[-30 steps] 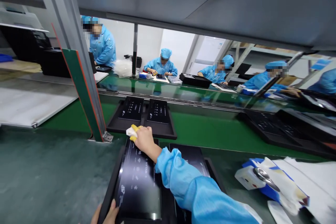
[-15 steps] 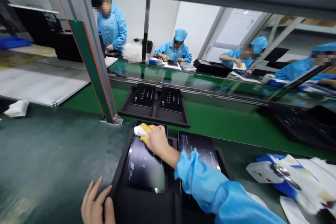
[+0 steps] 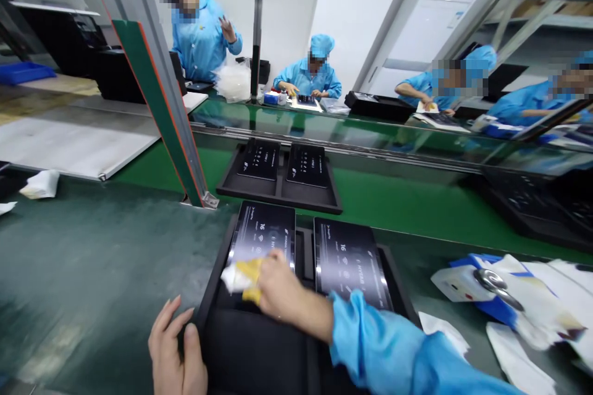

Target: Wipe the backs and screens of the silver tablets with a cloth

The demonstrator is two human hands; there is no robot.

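Observation:
My right hand (image 3: 278,287) is closed on a folded white wipe (image 3: 235,279), with yellow finger covers (image 3: 252,278) on its fingertips. The wipe is over the lower part of the left tablet (image 3: 266,231), which it and the hand partly hide. A second tablet (image 3: 352,262) lies to the right in the same black tray (image 3: 250,352); both screens show white print. At the tray's left edge is my left hand (image 3: 176,352), fingers spread, holding nothing. Whether it touches the tray I cannot tell.
Behind stands another black tray (image 3: 303,199) with two tablets on the green belt (image 3: 403,197). A metal post (image 3: 171,92) rises left of it. To the right are a white dispenser bottle (image 3: 463,284), a blue box (image 3: 507,315) and loose wipes (image 3: 445,330). Co-workers sit or stand opposite.
My right hand has moved down the left tablet with the wipe, uncovering its upper part. My left hand stays by the tray. A standing co-worker has raised a hand.

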